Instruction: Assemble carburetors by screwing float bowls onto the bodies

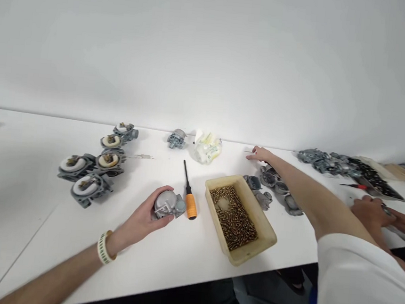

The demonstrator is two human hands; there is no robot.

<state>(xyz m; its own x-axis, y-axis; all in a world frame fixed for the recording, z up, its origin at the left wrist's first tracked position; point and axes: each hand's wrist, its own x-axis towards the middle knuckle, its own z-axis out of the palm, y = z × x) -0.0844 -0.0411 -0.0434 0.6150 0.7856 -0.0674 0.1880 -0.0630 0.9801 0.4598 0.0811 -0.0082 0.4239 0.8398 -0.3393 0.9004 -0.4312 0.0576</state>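
Note:
My left hand point(143, 218) is wrapped round a grey metal carburetor point(165, 204), with its rounded bowl facing up. Just to the right of it lies a screwdriver point(190, 205) with an orange handle and a black shaft. My right hand point(260, 154) is stretched out to the far side of the table, thumb and fingertips close together. A thin pale sliver shows at those fingertips, too small to name. Below that arm lie several grey metal bowls point(269, 177). A cream plastic tray point(269, 226) holds many small brass parts point(234, 216) between my hands.
Several carburetors with white floats point(85, 185) stand at the left. Another carburetor point(177, 139) and a crumpled plastic bag point(207, 147) are at the back by the wall. At the right are another person's hands point(370, 211), a red-handled tool point(359, 186) and piled metal parts point(325, 162).

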